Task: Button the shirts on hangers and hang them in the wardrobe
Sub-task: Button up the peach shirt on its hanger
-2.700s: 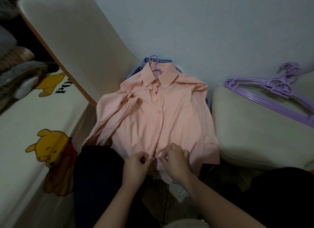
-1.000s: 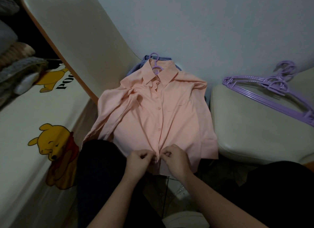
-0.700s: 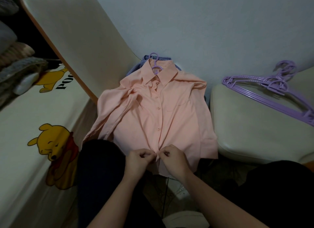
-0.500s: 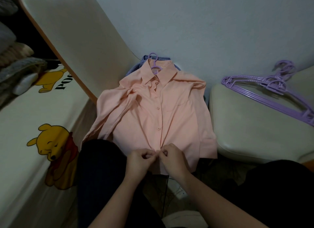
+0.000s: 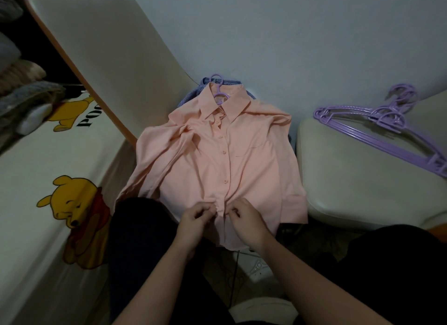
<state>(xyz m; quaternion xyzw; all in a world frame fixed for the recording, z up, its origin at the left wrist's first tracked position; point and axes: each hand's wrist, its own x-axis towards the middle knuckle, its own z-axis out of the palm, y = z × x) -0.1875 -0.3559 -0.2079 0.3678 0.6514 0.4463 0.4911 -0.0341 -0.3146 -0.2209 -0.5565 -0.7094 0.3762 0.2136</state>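
Note:
A peach shirt [image 5: 244, 160] lies front-up on a purple hanger [image 5: 219, 92], its collar toward the wall, over a blue checked shirt [image 5: 189, 96] that peeks out behind it. Several buttons down its placket look fastened. My left hand [image 5: 197, 219] and my right hand [image 5: 244, 217] meet at the lower placket near the hem. Each pinches one edge of the fabric, which bunches between the fingertips. The button there is hidden by my fingers.
A stack of spare purple hangers [image 5: 384, 128] lies on a cream cushion [image 5: 350, 186] at the right. At the left are a bed with a cartoon-bear sheet [image 5: 36, 179] and a slanted cream board [image 5: 101, 49]. My dark-clothed knees flank the shirt.
Both hands stayed at the lower placket and drew closer together, bunching the fabric between them. The shirt has not moved otherwise.

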